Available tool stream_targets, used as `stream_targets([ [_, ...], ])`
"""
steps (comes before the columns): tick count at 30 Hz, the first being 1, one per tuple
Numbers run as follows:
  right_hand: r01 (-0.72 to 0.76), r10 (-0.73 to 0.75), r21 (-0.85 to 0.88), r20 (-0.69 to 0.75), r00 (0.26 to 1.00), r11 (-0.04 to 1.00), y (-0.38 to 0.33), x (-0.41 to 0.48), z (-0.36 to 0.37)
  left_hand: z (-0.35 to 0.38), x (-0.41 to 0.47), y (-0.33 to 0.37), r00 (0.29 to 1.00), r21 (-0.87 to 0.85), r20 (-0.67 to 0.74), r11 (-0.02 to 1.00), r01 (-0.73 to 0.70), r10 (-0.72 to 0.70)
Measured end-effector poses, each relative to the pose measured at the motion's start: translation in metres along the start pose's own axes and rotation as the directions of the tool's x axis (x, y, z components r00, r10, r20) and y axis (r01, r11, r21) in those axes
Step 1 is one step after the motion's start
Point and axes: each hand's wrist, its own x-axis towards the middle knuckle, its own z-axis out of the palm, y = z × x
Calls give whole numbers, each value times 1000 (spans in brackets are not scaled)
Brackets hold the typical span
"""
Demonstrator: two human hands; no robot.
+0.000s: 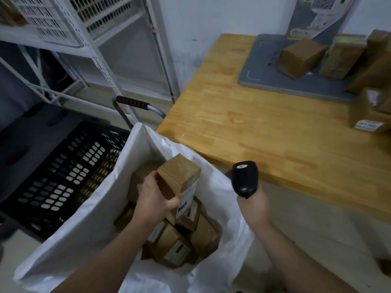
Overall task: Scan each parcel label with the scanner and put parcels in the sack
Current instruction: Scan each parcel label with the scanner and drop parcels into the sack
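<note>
**Parcel held over the open sack, scanner in the other hand**

The parcel (179, 175) is a small oblong box wrapped in brown paper. Its folded end is facing up, and a white label with dark print is showing on its lower part. It is being held almost upright over the mouth of the white sack (84, 208), just above the other brown parcels (179, 246). Those are lying in a heap inside, several with white labels.

The left hand (155, 197) is gripping the parcel from its left side, with thumb and fingers curling round the lower part. The left forearm is reaching forward over the near rim of the sack.

The right hand (254, 208) is closing round the handle of the black scanner (244, 179). The scanner head is pointing up and away, just beside the right edge of the sack and in front of the wooden table (254, 123).

More brown parcels (300, 58) are standing on a grey mat (264, 68) at the far side of the table. A black crate (63, 176) is sitting to the left of the sack, and a white metal rack (95, 49) is standing behind it.
</note>
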Motion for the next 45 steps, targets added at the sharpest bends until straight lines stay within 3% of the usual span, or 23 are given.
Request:
stream_targets([
  [2,50,-20,210,-142,990,976,-5,-5,-9,7,-2,1,996,68,78,996,-57,52],
  [6,143,-84,281,-212,974,949,-28,-13,-17,26,-1,9,976,225,184,961,-159,119],
  [12,169,-127,283,-159,979,944,-44,-7,-20,62,18,10,974,393,207,904,-167,90],
  [20,105,-48,258,-218,975,960,-32,-4,-26,106,33,13,888,645,451,653,-397,94],
  [23,146,-80,277,-234,969,950,-27,-3,-25,107,28,2,895,587,436,723,-364,96],
  [26,166,-95,285,-248,964,944,-30,4,-25,100,26,-16,914,545,401,819,-180,-65],
  [28,170,-108,235,-253,961,957,-29,13,-24,99,21,-24,884,591,442,791,-160,-151],
  [31,99,-64,138,-239,969,985,-18,27,-25,100,16,-13,842,506,511,852,-131,-174],
  [33,76,-74,4,-187,980,997,-6,31,-33,97,18,6,903,431,421,894,-118,-84],
  [36,46,-56,-108,-85,995,993,4,30,-51,91,18,39,960,266,241,941,-208,144],
  [38,37,-44,-85,-82,996,996,5,31,-66,87,14,67,960,187,163,948,-256,228],
  [45,43,-37,25,-199,979,999,-4,54,-164,114,24,189,901,138,157,894,-427,406],
])
